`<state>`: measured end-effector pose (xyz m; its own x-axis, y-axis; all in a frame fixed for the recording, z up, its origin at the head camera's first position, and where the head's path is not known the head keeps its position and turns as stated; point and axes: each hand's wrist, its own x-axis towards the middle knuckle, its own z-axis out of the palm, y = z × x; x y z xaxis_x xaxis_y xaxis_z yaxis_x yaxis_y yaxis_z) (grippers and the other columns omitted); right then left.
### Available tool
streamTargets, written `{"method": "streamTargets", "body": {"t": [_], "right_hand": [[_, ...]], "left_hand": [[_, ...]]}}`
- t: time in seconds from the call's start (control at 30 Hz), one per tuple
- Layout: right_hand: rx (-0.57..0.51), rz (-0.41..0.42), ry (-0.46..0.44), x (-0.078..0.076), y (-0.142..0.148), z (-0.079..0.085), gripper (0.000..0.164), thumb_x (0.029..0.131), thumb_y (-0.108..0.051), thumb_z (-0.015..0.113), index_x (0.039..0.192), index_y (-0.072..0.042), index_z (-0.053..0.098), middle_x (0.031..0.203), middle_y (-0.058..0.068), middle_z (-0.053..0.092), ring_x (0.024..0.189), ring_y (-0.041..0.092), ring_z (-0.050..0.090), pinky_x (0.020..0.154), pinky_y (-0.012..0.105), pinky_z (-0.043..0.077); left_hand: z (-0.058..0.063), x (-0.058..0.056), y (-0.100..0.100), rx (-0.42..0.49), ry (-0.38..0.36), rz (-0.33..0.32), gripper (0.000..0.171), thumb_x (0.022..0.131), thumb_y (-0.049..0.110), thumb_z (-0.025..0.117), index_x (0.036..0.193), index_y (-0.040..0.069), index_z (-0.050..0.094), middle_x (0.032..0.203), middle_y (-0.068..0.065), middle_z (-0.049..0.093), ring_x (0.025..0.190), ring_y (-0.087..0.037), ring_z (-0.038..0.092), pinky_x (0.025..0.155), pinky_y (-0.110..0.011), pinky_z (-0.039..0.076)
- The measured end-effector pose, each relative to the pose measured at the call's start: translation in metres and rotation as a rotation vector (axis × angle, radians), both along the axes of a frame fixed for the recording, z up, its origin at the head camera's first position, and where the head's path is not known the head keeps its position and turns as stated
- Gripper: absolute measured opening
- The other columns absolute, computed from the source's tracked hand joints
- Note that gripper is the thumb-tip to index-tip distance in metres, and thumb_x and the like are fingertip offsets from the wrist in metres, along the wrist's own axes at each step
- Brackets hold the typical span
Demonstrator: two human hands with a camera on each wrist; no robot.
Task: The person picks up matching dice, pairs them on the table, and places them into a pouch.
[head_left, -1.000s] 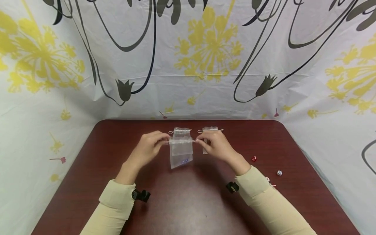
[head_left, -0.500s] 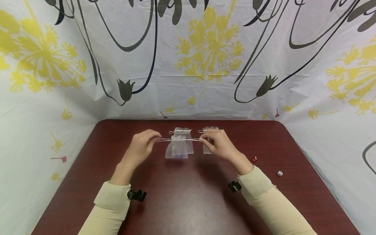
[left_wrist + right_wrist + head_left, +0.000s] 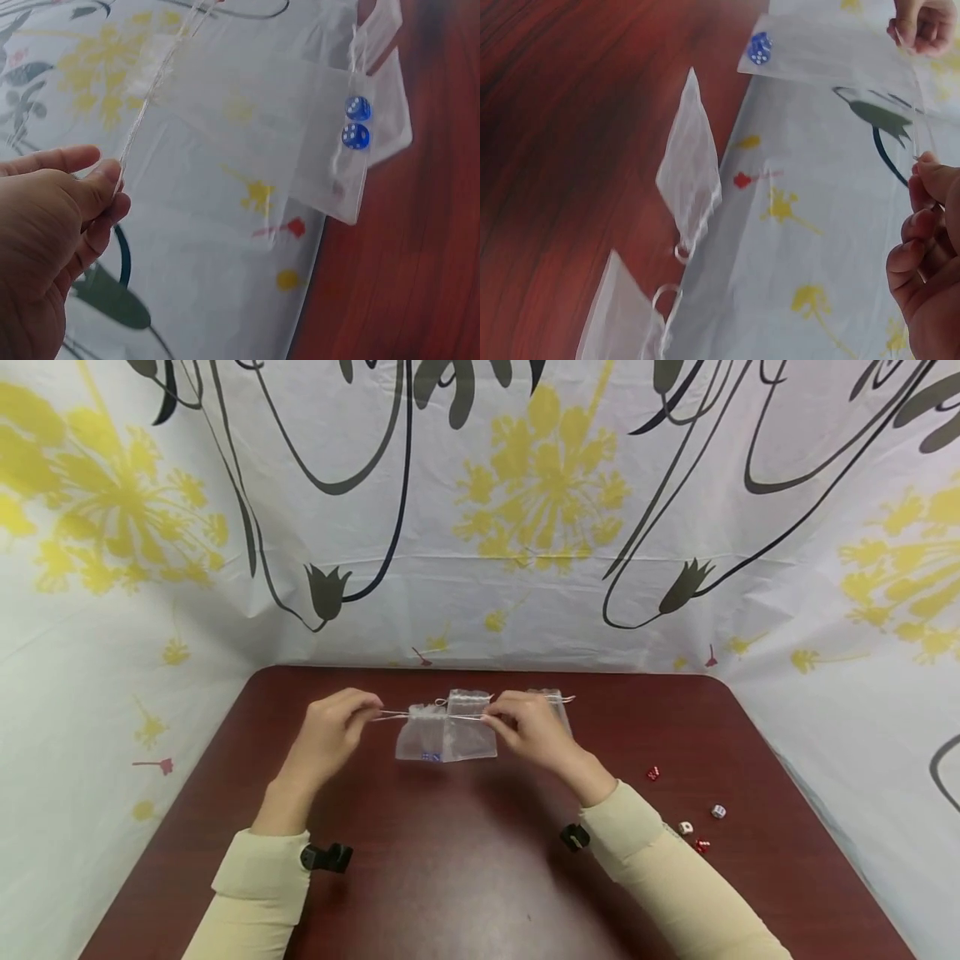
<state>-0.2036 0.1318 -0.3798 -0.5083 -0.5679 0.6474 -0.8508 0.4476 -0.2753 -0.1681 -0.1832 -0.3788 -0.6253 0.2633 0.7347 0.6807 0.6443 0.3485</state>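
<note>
A sheer white drawstring pouch point(image 3: 414, 739) hangs between my two hands, its mouth gathered along the cord. Two blue dice point(image 3: 355, 136) rest in its bottom corner. My left hand point(image 3: 324, 739) pinches the drawstring's left end between thumb and fingers. On the other side, my right hand point(image 3: 538, 733) pinches the right end, and the cord runs taut between them. Behind the held pouch, a second sheer pouch point(image 3: 472, 739) lies near the table's far edge. A third pouch point(image 3: 560, 710) is partly hidden by my right hand.
Loose dice lie on the right of the dark red-brown table point(image 3: 420, 877): a red die point(image 3: 653, 773), a white die point(image 3: 718, 812), and another white die point(image 3: 686, 828) beside a second red die point(image 3: 702, 845) near my right sleeve. A patterned white cloth point(image 3: 480, 627) rises behind the table.
My hands first spread apart, gathering the pouch's mouth along the cord. Then both moved left with the pouch, uncovering more of the pouch behind and two dice by my right sleeve.
</note>
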Motion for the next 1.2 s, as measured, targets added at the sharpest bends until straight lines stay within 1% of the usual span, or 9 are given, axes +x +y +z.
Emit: {"method": "streamTargets", "body": {"t": [0.1, 0.2, 0.33, 0.47, 0.63, 0.87, 1.03, 1.13, 1.2], "right_hand": [[-0.003, 0.023, -0.019, -0.004, -0.017, -0.003, 0.005, 0.085, 0.001, 0.078, 0.089, -0.002, 0.077, 0.076, 0.003, 0.067, 0.059, 0.010, 0.056, 0.054, 0.024, 0.048], [0.013, 0.017, -0.054, -0.008, -0.033, -0.007, 0.001, 0.089, -0.003, 0.077, 0.090, -0.003, 0.077, 0.076, 0.002, 0.066, 0.059, 0.009, 0.055, 0.055, 0.023, 0.047], [0.045, -0.002, -0.092, -0.013, -0.052, -0.011, 0.007, 0.094, -0.011, 0.073, 0.092, -0.006, 0.078, 0.078, 0.000, 0.066, 0.061, 0.008, 0.053, 0.057, 0.023, 0.045], [0.080, -0.016, -0.114, -0.018, -0.068, -0.013, 0.008, 0.095, -0.013, 0.072, 0.095, -0.008, 0.079, 0.083, -0.001, 0.069, 0.063, 0.008, 0.055, 0.057, 0.023, 0.045], [0.137, -0.041, -0.117, -0.026, -0.083, -0.019, 0.008, 0.094, -0.013, 0.073, 0.096, -0.007, 0.079, 0.086, 0.000, 0.072, 0.068, 0.011, 0.061, 0.060, 0.026, 0.048], [0.223, -0.137, -0.141, -0.042, -0.095, -0.028, 0.015, 0.099, -0.020, 0.068, 0.101, -0.009, 0.078, 0.091, 0.001, 0.072, 0.079, 0.015, 0.067, 0.070, 0.031, 0.055], [0.205, -0.153, -0.215, -0.048, -0.098, -0.025, 0.035, 0.098, -0.027, 0.070, 0.125, -0.005, 0.069, 0.110, 0.010, 0.070, 0.087, 0.020, 0.070, 0.078, 0.037, 0.057], [0.205, -0.174, -0.279, -0.049, -0.096, -0.021, 0.053, 0.099, -0.033, 0.068, 0.143, -0.007, 0.055, 0.130, 0.012, 0.063, 0.096, 0.022, 0.069, 0.085, 0.041, 0.056], [0.206, -0.192, -0.306, -0.048, -0.094, -0.019, 0.058, 0.099, -0.035, 0.067, 0.148, -0.009, 0.050, 0.137, 0.012, 0.058, 0.109, 0.025, 0.066, 0.093, 0.043, 0.054]], "left_hand": [[0.000, 0.001, -0.014, -0.015, -0.001, 0.042, 0.015, 0.081, -0.008, 0.079, 0.091, 0.001, 0.073, 0.088, -0.008, 0.073, 0.081, -0.024, 0.069, 0.073, -0.037, 0.057], [-0.002, 0.001, -0.028, -0.041, -0.010, 0.082, 0.015, 0.081, -0.008, 0.079, 0.091, 0.001, 0.073, 0.087, -0.009, 0.072, 0.080, -0.024, 0.069, 0.072, -0.039, 0.057], [-0.006, 0.002, -0.044, -0.068, -0.029, 0.129, 0.015, 0.081, -0.009, 0.079, 0.090, 0.001, 0.073, 0.085, -0.008, 0.072, 0.078, -0.025, 0.070, 0.070, -0.042, 0.057], [-0.010, 0.001, -0.057, -0.082, -0.032, 0.153, 0.014, 0.080, -0.009, 0.079, 0.088, 0.001, 0.072, 0.084, -0.009, 0.072, 0.077, -0.027, 0.070, 0.069, -0.043, 0.057], [-0.019, -0.011, -0.070, -0.092, -0.071, 0.156, 0.012, 0.082, -0.008, 0.078, 0.089, 0.001, 0.073, 0.085, -0.010, 0.072, 0.079, -0.028, 0.070, 0.071, -0.044, 0.057], [-0.034, -0.033, -0.074, -0.103, -0.221, 0.187, 0.005, 0.089, -0.003, 0.074, 0.092, 0.001, 0.074, 0.089, -0.011, 0.072, 0.084, -0.029, 0.068, 0.075, -0.047, 0.057], [-0.035, -0.043, -0.071, -0.086, -0.231, 0.217, 0.017, 0.091, 0.003, 0.074, 0.107, -0.001, 0.074, 0.105, -0.017, 0.073, 0.100, -0.036, 0.068, 0.090, -0.051, 0.053], [-0.035, -0.046, -0.070, -0.082, -0.252, 0.242, 0.027, 0.094, 0.007, 0.072, 0.121, 0.001, 0.070, 0.120, -0.019, 0.070, 0.115, -0.038, 0.064, 0.102, -0.052, 0.047], [-0.037, -0.046, -0.068, -0.087, -0.290, 0.254, 0.030, 0.097, 0.010, 0.069, 0.126, 0.002, 0.068, 0.126, -0.020, 0.067, 0.121, -0.039, 0.060, 0.106, -0.052, 0.044]]}}
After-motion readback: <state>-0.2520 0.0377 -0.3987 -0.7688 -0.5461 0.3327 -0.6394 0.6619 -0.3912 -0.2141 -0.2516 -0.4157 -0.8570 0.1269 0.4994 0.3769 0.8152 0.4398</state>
